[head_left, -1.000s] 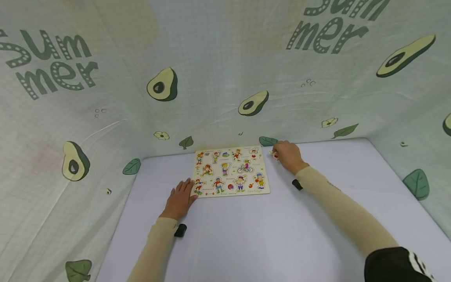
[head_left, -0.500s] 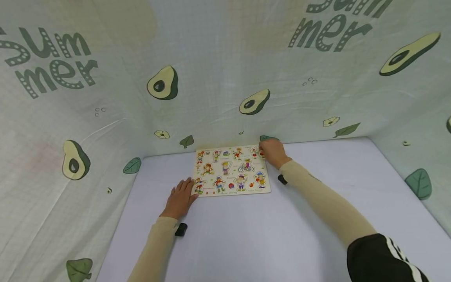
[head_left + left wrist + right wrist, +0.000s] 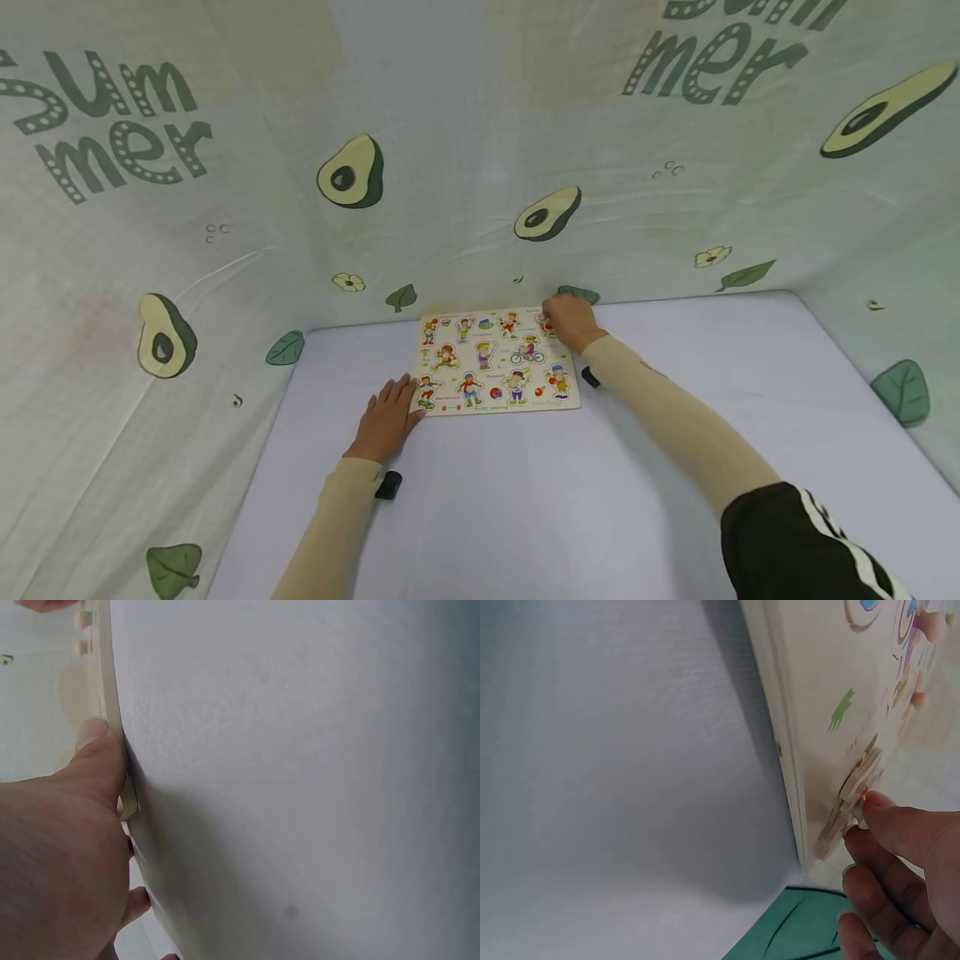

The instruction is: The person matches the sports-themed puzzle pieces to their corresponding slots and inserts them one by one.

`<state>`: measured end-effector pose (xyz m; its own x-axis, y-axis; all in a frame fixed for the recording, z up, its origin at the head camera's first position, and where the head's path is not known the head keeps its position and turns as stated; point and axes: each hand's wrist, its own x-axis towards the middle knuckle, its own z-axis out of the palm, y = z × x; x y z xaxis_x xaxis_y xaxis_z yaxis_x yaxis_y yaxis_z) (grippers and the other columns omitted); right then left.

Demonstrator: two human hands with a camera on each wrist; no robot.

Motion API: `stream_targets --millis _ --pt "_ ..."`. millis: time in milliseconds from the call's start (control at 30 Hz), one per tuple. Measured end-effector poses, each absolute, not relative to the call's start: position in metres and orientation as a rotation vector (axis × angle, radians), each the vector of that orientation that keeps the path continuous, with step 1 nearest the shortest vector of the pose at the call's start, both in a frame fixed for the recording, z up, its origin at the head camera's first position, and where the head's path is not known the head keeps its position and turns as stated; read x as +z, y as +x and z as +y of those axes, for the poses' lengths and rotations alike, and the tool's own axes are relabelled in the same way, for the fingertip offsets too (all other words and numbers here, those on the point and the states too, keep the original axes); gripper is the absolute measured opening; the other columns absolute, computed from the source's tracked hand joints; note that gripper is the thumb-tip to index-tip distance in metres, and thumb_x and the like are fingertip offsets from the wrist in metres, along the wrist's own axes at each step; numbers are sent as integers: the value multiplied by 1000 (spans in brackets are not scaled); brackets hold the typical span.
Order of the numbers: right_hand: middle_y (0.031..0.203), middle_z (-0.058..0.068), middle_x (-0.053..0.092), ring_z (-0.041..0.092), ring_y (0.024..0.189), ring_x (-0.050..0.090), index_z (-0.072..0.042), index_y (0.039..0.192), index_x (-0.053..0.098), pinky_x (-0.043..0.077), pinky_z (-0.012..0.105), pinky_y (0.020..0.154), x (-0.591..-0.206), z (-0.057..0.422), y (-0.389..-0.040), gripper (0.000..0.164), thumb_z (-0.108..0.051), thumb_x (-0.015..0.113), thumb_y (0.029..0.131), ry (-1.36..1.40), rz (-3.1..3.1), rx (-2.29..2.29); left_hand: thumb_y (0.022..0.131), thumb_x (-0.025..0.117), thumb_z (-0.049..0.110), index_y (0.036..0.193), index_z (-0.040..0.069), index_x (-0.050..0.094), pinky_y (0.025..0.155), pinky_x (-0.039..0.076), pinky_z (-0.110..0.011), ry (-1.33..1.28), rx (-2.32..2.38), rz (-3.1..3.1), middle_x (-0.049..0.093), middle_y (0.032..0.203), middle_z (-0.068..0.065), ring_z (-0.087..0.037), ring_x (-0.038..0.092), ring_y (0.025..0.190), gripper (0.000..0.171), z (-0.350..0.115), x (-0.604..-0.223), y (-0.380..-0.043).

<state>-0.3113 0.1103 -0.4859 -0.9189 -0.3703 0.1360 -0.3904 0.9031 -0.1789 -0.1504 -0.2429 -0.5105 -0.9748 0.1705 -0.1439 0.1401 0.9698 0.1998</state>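
Note:
A flat wooden puzzle board (image 3: 465, 398) with cartoon figures doing sports lies near the back of the table. At its left front corner rests my left hand (image 3: 382, 421), fingers spread on the table; in the left wrist view the thumb (image 3: 96, 742) lies along the board's edge. My right hand (image 3: 572, 322) is over the board's far right corner, pinching a small wooden puzzle piece (image 3: 859, 780) between thumb and fingertips. The right wrist view shows that piece tilted against the board's face. Its picture is mostly hidden from the head view by the fingers.
The board stands on a white table (image 3: 525, 500). Close behind it hangs a pale cloth (image 3: 450, 250) printed with avocados, leaves and lettering, which also runs along both sides. Small knobs (image 3: 930, 626) stick up from the other pieces on the board.
My right hand has moved left with the puzzle piece, from the table beside the board onto its far right corner. The left hand stays put.

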Motion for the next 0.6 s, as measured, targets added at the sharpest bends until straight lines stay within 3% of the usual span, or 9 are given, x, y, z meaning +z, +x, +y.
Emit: stream_targets --millis 433,600 --pt "92 15 75 30 86 72 -1 93 73 62 45 75 -491 104 -316 8 -4 72 100 599 -2978 246 109 60 33 160 -1 39 122 27 -70 240 311 2974 35 169 -22 -48 29 156 65 -241 -506 -149" --pt "96 16 76 31 89 73 0 97 75 62 46 79 -492 104 -316 6 -5 73 98 604 -2980 235 109 59 32 160 -1 40 122 28 -70 242 306 2977 35 168 -23 -49 30 155 64 -241 -505 -147"
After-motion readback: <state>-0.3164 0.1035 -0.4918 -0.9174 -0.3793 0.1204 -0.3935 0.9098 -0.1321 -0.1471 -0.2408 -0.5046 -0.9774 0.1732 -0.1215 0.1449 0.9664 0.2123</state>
